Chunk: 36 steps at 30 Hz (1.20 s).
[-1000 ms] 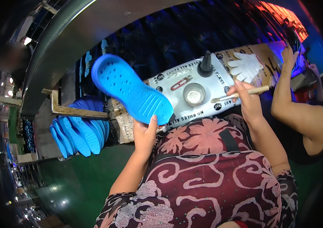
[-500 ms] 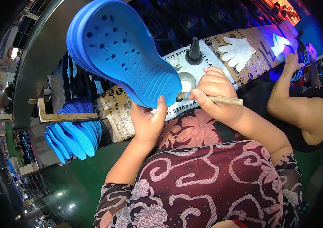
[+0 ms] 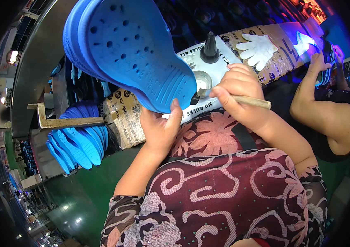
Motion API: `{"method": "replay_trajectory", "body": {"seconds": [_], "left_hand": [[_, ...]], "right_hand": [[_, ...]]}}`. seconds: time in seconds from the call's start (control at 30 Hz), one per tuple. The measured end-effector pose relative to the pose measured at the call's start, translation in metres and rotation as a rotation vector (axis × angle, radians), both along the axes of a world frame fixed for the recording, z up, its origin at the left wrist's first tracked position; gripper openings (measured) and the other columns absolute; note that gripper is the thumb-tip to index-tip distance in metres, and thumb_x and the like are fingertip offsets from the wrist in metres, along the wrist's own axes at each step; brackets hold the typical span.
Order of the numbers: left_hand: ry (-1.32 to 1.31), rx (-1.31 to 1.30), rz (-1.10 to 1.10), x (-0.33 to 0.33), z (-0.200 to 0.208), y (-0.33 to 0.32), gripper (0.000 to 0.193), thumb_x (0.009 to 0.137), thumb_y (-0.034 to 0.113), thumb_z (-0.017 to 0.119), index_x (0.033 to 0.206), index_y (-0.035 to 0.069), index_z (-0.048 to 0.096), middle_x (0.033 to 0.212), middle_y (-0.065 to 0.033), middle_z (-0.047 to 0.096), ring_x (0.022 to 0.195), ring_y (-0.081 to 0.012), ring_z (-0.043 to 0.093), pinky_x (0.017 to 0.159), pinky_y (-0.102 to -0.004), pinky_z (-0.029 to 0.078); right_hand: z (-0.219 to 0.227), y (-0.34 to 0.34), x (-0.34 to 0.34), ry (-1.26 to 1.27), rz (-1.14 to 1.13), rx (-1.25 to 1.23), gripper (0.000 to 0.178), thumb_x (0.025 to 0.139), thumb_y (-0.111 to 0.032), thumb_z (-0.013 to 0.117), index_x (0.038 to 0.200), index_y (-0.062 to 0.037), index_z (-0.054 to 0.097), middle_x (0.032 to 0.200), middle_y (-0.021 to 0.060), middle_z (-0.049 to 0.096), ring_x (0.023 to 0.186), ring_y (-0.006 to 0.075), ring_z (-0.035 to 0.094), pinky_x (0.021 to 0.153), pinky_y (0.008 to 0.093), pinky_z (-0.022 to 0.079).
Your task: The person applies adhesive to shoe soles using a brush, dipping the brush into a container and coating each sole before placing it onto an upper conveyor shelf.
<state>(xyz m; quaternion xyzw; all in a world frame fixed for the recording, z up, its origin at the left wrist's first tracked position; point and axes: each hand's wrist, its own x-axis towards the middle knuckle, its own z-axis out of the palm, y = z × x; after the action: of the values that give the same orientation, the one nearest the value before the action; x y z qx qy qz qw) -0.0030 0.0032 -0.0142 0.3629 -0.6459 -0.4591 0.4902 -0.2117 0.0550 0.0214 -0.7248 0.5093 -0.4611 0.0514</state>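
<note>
My left hand (image 3: 159, 128) grips the heel end of a blue perforated foam clog (image 3: 127, 51), held up close to the camera with its upper facing me. My right hand (image 3: 237, 95) holds a wooden-handled brush (image 3: 247, 101), whose dark tip touches the clog's edge by the heel. Just behind the brush tip sits a small round metal cup (image 3: 202, 79) on a white board (image 3: 220, 68), with a black cone-shaped nozzle bottle (image 3: 210, 48) behind it.
A row of blue clogs (image 3: 76, 142) hangs on a metal bracket (image 3: 66, 122) at my left. A white glove (image 3: 258, 49) lies on cardboard (image 3: 278, 39) at the back right. Another person's arm (image 3: 321, 111) works at the right under bluish light.
The blue clog has come up and closer to the camera. My right hand has moved left from the cup area, bringing the brush tip to the clog's heel edge.
</note>
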Motion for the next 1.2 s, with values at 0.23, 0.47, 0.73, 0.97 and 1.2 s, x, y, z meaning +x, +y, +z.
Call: {"method": "replay_trajectory", "body": {"seconds": [0.23, 0.47, 0.73, 0.97, 1.2], "left_hand": [[0.029, -0.063, 0.008, -0.006, -0.004, -0.003, 0.034, 0.081, 0.000, 0.065, 0.110, -0.004, 0.049, 0.098, -0.0124, 0.062, 0.086, -0.0170, 0.061, 0.080, -0.0286, 0.048], [0.049, -0.039, -0.009, -0.008, -0.007, -0.003, 0.033, 0.080, -0.004, 0.064, 0.109, -0.005, 0.050, 0.098, -0.0124, 0.062, 0.085, -0.0165, 0.062, 0.077, -0.0273, 0.048], [0.072, -0.096, 0.033, -0.017, -0.006, -0.009, 0.032, 0.080, -0.001, 0.066, 0.108, -0.005, 0.050, 0.097, -0.0124, 0.063, 0.083, -0.0160, 0.062, 0.076, -0.0278, 0.049], [0.058, -0.141, 0.019, -0.018, -0.006, -0.012, 0.032, 0.080, -0.001, 0.066, 0.108, -0.006, 0.050, 0.097, -0.0131, 0.063, 0.083, -0.0167, 0.062, 0.076, -0.0273, 0.049], [0.104, -0.147, 0.032, -0.015, -0.001, -0.008, 0.034, 0.080, -0.002, 0.067, 0.109, -0.005, 0.050, 0.095, -0.0126, 0.064, 0.082, -0.0162, 0.063, 0.076, -0.0269, 0.049]], "right_hand": [[0.005, 0.006, 0.005, -0.008, 0.036, -0.006, 0.015, 0.080, -0.018, 0.067, 0.069, -0.0077, 0.064, 0.062, 0.0039, 0.056, 0.063, 0.0231, 0.055, 0.084, 0.0398, 0.042], [0.005, 0.009, -0.002, -0.053, 0.008, 0.046, 0.021, 0.084, -0.023, 0.063, 0.069, -0.0076, 0.064, 0.064, 0.0034, 0.059, 0.063, 0.0223, 0.055, 0.086, 0.0397, 0.042], [0.011, 0.009, 0.002, -0.006, 0.021, 0.030, 0.020, 0.085, -0.018, 0.061, 0.068, -0.0081, 0.065, 0.061, 0.0028, 0.057, 0.062, 0.0218, 0.055, 0.085, 0.0399, 0.042], [0.008, 0.005, -0.003, -0.102, 0.002, 0.027, 0.020, 0.086, -0.017, 0.060, 0.070, -0.0076, 0.066, 0.066, 0.0036, 0.061, 0.068, 0.0216, 0.057, 0.089, 0.0412, 0.041], [0.002, 0.021, -0.007, -0.076, -0.041, 0.051, 0.020, 0.087, -0.017, 0.059, 0.071, -0.0075, 0.066, 0.066, 0.0030, 0.059, 0.066, 0.0207, 0.056, 0.088, 0.0403, 0.041]]}}
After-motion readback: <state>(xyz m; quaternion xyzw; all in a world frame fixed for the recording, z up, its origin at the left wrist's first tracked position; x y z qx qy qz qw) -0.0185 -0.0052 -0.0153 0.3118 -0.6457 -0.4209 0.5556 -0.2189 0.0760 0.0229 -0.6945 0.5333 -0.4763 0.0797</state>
